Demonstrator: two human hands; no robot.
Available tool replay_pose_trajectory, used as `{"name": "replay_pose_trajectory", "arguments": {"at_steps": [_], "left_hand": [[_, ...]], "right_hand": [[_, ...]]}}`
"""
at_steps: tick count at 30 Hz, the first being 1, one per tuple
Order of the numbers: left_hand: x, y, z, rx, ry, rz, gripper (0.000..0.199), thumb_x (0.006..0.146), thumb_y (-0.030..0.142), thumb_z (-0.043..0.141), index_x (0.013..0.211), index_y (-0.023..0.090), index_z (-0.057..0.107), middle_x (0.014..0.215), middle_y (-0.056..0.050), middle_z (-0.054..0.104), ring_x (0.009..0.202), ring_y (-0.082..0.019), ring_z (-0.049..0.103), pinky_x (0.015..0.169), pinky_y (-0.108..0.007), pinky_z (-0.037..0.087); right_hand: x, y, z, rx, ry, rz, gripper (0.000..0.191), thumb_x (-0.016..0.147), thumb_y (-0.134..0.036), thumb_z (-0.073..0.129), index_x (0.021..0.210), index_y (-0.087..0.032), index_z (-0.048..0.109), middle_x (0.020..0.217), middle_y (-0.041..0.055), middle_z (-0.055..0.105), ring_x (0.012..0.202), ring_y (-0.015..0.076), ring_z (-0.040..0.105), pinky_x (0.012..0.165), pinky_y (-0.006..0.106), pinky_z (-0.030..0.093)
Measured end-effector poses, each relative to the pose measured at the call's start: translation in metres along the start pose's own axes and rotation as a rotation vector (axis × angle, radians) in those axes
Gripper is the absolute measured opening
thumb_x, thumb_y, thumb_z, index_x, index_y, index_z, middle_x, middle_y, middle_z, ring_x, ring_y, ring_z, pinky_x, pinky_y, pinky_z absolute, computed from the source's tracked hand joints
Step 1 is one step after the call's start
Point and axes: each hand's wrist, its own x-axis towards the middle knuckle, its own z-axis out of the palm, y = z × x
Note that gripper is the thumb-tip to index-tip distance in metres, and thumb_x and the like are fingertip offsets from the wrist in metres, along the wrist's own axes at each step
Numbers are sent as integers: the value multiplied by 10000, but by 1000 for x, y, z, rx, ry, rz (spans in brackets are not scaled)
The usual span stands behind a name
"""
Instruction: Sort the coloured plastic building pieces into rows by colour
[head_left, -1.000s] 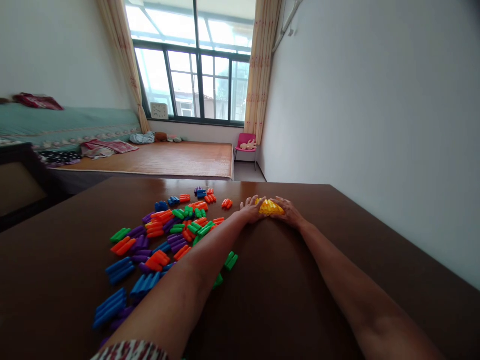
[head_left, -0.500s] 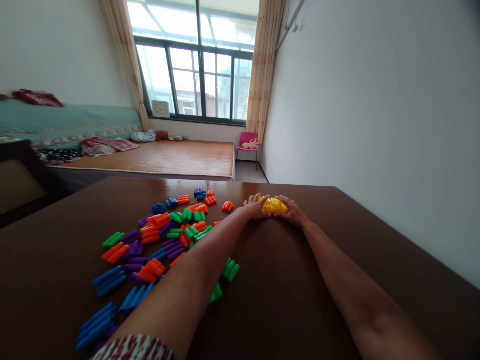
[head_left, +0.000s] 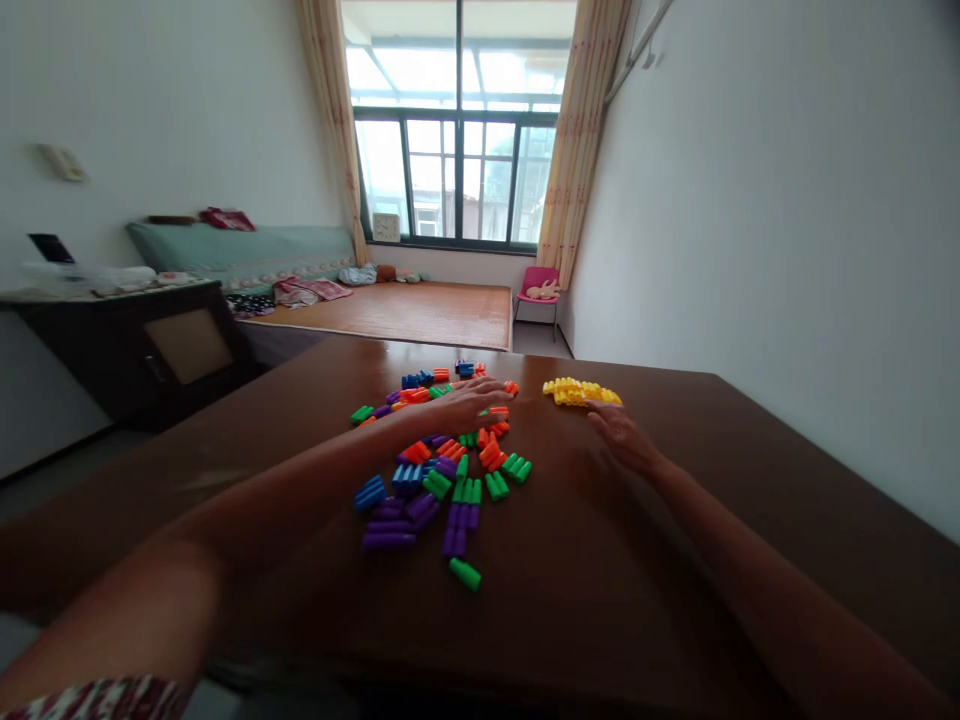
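The left hand is open, fingers stretched out over the scattered orange, green, blue and purple pieces, most of which lie nearer than it on the counter. The right hand is open too, with the yellow pieces bunched just beyond its fingertips; I cannot tell whether they touch

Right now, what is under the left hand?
Ribbed orange plastic pieces and ribbed green plastic pieces show around the left hand; what its palm covers cannot be seen.
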Motion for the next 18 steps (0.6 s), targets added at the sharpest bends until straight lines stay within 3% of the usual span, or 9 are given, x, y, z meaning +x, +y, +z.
{"name": "replay_pose_trajectory", "arguments": {"at_steps": [4,6,8,12,18], "left_hand": [[-94,60,4,-113,-83,32,453,887,539,513,1315,402,569,1440,11,501,1411,-260,321,1176,-411,230],[-126,84,17,-122,-143,135,463,875,537,539,1329,443,539,1447,34,495,1411,-249,327,1175,-397,225],[-146,95,32,-83,-177,248,487,899,525,504,1378,439,480,1460,39,480,1417,-235,318,1190,-399,172],[-152,79,48,31,-118,259,426,963,432,418,1386,413,470,1445,24,500,1423,-211,303,1192,-399,147],[-130,23,39,184,43,47,299,934,347,500,1201,371,635,1457,1,478,1408,-254,318,1170,-476,167]], "right_hand": [[-29,-72,27,16,-223,-149,532,941,-539,361,1401,-302,485,1420,31,515,1348,246,388,1146,454,303],[-40,-99,45,-7,-280,-172,553,925,-555,400,1430,-334,444,1476,23,451,1372,257,357,1139,463,307],[-45,-121,64,-49,-311,-166,582,902,-573,444,1443,-359,418,1511,22,402,1386,281,336,1129,485,307],[-34,-147,98,-90,-300,-118,531,900,-505,479,1410,-360,462,1500,31,418,1372,291,354,1099,511,335],[17,-162,132,219,-94,-76,419,855,-328,497,1242,-231,623,1309,98,600,1249,265,508,1065,485,394]]}}
